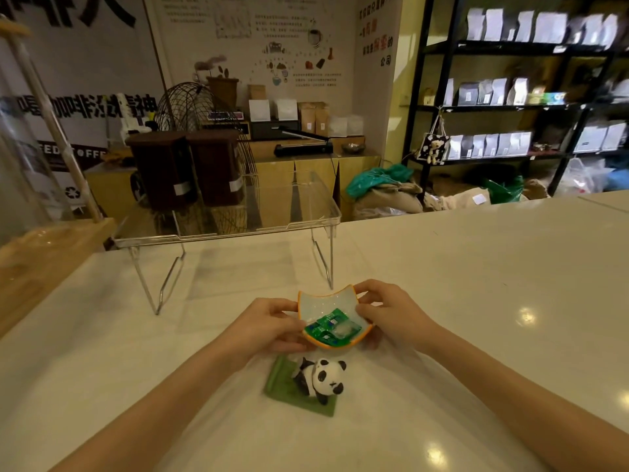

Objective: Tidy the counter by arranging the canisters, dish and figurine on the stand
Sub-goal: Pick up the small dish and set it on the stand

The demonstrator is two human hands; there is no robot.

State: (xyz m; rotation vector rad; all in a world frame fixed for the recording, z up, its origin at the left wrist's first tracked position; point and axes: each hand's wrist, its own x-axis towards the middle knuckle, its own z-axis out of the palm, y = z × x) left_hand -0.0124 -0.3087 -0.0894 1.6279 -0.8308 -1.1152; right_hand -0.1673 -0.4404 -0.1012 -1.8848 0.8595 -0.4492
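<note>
Orange on its rim and white inside, the dish [332,318] is held between both hands above the white table [476,284], near the table's front edge. The left hand [272,323] closes its grip on the dish's left side, with the thumb on the rim and the fingers below. The right hand [384,310] grasps the right side, thumb over the rim at the far corner. Green packets [328,330] lie in the dish, and it is tilted a little toward the person.

Just in front of the dish, nearer the person, the panda [320,378] figurine sits on its green base [286,386], between the two forearms and touching neither hand.

Farther back, toward the table's far left corner, the clear stand [231,229] is on wire legs. Two dark brown canisters [185,168] are on its left part, side by side; the right part of the stand is bare.
</note>
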